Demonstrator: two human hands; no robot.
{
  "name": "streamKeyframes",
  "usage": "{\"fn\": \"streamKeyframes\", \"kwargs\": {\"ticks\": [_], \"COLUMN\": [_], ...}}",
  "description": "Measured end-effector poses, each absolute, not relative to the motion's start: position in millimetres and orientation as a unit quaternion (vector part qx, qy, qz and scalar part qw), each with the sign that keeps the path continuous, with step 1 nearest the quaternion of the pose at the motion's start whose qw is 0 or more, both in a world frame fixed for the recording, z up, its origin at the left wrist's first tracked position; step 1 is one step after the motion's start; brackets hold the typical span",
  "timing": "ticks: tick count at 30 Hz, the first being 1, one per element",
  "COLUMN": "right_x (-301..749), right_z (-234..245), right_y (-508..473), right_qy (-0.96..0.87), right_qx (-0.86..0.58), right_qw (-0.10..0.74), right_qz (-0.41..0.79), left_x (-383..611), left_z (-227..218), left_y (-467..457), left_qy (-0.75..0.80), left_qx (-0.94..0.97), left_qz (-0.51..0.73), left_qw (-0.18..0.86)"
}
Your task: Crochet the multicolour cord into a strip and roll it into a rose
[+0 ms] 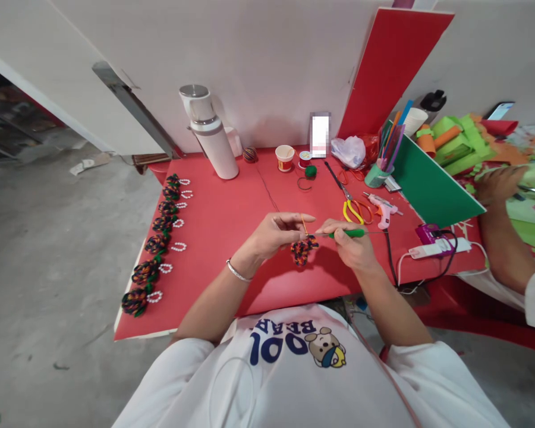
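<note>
Crochet flower (302, 250) hangs between hands, over near edge of red table (232, 208). Left hand (274, 233) pinches flower top. Right hand (351, 244) clenched round green-handled hook (350, 233), tip at flower. Far edge: green cup (376, 176) holds pens.

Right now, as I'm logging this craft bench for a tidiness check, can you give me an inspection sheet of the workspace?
Surface: red table, flat, no spills seen.
Job's things: crochet flower and green-handled hook, held above the table; row of finished flowers along the left edge.
Clutter: white flask, paper cup, thread spool, plastic bag, pen cup, yellow-handled tool, glue gun.
Hands: left hand pinches the flower's top; right hand grips the hook.
Cables: black cord runs from the glue gun toward the front edge, beside a white power strip.
Surroundings: concrete floor, white wall; another person's arm at right.
</note>
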State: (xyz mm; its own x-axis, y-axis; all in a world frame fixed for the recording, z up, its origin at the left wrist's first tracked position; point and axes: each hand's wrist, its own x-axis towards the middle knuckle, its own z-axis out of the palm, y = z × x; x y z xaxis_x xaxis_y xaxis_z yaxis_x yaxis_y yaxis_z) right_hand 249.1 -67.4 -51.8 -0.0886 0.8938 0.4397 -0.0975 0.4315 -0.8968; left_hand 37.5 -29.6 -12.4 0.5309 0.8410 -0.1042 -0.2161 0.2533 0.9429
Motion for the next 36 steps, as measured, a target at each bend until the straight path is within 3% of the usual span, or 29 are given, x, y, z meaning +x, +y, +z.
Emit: {"fn": "streamKeyframes", "kwargs": {"ticks": [11, 18, 24, 29, 33, 36], "right_x": [215.1, 203.1, 202.0, 206.1, 212.1, 213.3], "right_z": [-64.5, -74.8, -88.9, -85.5, -75.4, -73.7], "right_y": [-86.7, -89.7, -82.5, -77.0, -78.7, -83.6], "right_qy": [-0.636, -0.672, -0.646, -0.623, -0.639, -0.67], "right_qx": [-0.395, -0.461, -0.419, -0.382, -0.381, -0.424], "right_qw": [0.64, 0.578, 0.638, 0.679, 0.658, 0.609], "right_qz": [0.174, -0.037, -0.019, 0.067, 0.114, 0.038], "left_x": [42.1, 63.1, 60.9, 51.0, 52.8, 59.9], "left_z": [-21.4, -31.8, -34.8, -29.6, -28.7, -29.5], "left_y": [-27.7, -41.5, -39.4, -33.9, -35.5, -37.7], "left_qy": [0.331, 0.391, 0.324, 0.299, 0.339, 0.383], "left_qx": [0.47, 0.479, 0.407, 0.396, 0.437, 0.449], "left_qz": [0.435, 0.494, 0.471, 0.419, 0.445, 0.504], "left_qw": [0.693, 0.611, 0.712, 0.76, 0.704, 0.631]}}
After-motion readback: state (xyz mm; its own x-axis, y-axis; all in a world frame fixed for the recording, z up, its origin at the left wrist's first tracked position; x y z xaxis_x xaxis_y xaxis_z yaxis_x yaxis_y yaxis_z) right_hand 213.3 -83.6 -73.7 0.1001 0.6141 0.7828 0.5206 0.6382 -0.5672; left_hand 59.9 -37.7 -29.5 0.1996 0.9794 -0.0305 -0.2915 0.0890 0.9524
